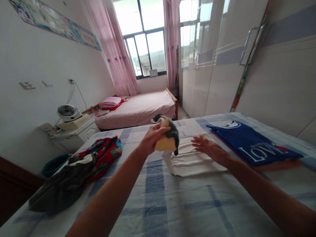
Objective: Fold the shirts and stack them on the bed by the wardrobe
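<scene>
1. We are gripping a bundle (167, 138) of yellow and dark green cloth in our left hand (155, 135), fingers clamped round it, above the bed (172, 204)
2. We are laying our right hand (206, 147) flat on the white cloth (190, 163), fingers spread apart
3. We are seeing a blue shirt (251, 143) lying to the right, and a clothes pile (81, 169) to the left, well apart

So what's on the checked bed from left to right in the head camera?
Crumpled dark and red floral clothes → left hand gripping a yellow-and-green bundled cloth → right hand flat on folded white cloth → blue LOVE shirt.
</scene>
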### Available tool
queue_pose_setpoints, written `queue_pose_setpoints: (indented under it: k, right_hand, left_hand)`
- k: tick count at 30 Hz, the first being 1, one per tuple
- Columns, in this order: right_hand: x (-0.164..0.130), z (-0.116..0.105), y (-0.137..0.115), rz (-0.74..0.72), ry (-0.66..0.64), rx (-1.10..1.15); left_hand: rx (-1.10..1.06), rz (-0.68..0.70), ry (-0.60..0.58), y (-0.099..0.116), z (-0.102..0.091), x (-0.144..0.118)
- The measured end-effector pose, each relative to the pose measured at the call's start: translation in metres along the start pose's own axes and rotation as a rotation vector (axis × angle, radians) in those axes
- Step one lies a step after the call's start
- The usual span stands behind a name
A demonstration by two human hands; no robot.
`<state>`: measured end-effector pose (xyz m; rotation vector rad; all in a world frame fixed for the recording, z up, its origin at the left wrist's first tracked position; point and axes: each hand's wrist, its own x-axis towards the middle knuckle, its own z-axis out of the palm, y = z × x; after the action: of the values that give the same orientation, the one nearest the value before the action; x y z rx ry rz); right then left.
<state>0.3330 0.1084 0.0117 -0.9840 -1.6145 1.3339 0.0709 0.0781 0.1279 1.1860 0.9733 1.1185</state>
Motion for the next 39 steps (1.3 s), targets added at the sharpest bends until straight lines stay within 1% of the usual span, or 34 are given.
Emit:
queue_pose_setpoints:
  k: [1,2,3,4,6,8,11,13,14,15,17,19,20,21,23,24,25,26,27,29,31,32,33,35,36,37,39]
  right_hand:
    - [-0.001,-0.010,0.002,0.055,0.054,0.045]
    - [-0.002,-0.018,0.004,0.101,0.116,0.060]
    - [-0.002,-0.024,0.006,0.130,0.160,0.058]
    - [-0.002,-0.029,0.008,0.142,0.186,0.044]
    - [-0.001,-0.037,0.012,0.141,0.199,-0.016]
    - [0.000,-0.041,0.014,0.144,0.171,-0.086]
    - [0.001,-0.043,0.017,0.193,0.138,-0.149]
    - [0.000,-0.041,0.018,0.230,0.124,-0.126]
    - [0.000,-0.040,0.018,0.244,0.128,-0.110]
    - [-0.001,-0.039,0.018,0.255,0.141,-0.100]
    - [-0.004,-0.038,0.016,0.250,0.161,-0.129]
    - [-0.007,-0.040,0.011,0.217,0.203,-0.262]
    - [-0.009,-0.041,0.007,0.191,0.266,-0.375]
    - [-0.011,-0.041,0.002,0.148,0.354,-0.516]
    - [-0.016,-0.036,-0.010,0.008,0.549,-0.832]
    - [-0.019,-0.030,-0.016,-0.083,0.606,-0.969]
    - [-0.021,-0.021,-0.021,-0.178,0.615,-1.074]
    - [-0.023,-0.009,-0.025,-0.266,0.577,-1.148]
    - [-0.024,0.003,-0.026,-0.340,0.507,-1.198]
    - [-0.026,0.027,-0.023,-0.452,0.309,-1.257]
    - [-0.025,0.043,-0.011,-0.494,0.109,-1.295]
    - [-0.024,0.046,-0.004,-0.474,0.048,-1.311]
    - [-0.023,0.046,0.004,-0.424,0.026,-1.326]
    - [-0.019,0.038,0.016,-0.274,0.073,-1.358]
    - [-0.018,0.033,0.019,-0.203,0.108,-1.371]
    - [-0.018,0.027,0.021,-0.153,0.132,-1.379]
    - [-0.017,0.019,0.021,-0.120,0.150,-1.384]
  left_hand:
    - [0.033,0.046,-0.089,-0.003,0.016,0.008]
    - [0.085,0.099,-0.139,-0.009,0.029,0.014]
    - [0.165,0.144,-0.139,-0.017,0.038,0.018]
    - [0.261,0.183,-0.102,-0.027,0.043,0.021]
    - [0.456,0.246,0.034,-0.052,0.043,0.021]
    - [0.612,0.273,0.157,-0.078,0.034,0.016]
    - [0.811,0.313,0.230,-0.108,0.020,0.005]
    - [0.946,0.352,0.221,-0.121,0.018,-0.002]
    - [1.009,0.371,0.196,-0.125,0.019,-0.006]
    - [1.067,0.386,0.155,-0.128,0.021,-0.009]
    - [1.171,0.410,0.028,-0.132,0.027,-0.014]
    - [1.245,0.419,-0.090,-0.133,0.032,-0.019]
    - [1.268,0.417,-0.127,-0.134,0.034,-0.021]
    - [1.282,0.414,-0.145,-0.134,0.035,-0.022]
    - [1.291,0.404,-0.152,-0.133,0.036,-0.024]
    - [1.291,0.400,-0.151,-0.132,0.036,-0.024]
    - [1.289,0.397,-0.150,-0.132,0.036,-0.024]
    - [1.288,0.395,-0.148,-0.132,0.037,-0.024]
    - [1.287,0.392,-0.144,-0.131,0.037,-0.023]
    - [1.282,0.391,-0.133,-0.131,0.037,-0.023]
    - [1.269,0.394,-0.122,-0.132,0.038,-0.024]
    - [1.258,0.395,-0.122,-0.132,0.038,-0.024]
    - [1.242,0.393,-0.124,-0.133,0.037,-0.023]
    - [1.173,0.379,-0.094,-0.134,0.034,-0.021]
    - [1.117,0.364,-0.042,-0.135,0.032,-0.020]
    - [1.047,0.343,0.039,-0.136,0.030,-0.017]
    - [0.878,0.293,0.229,-0.137,0.024,-0.012]
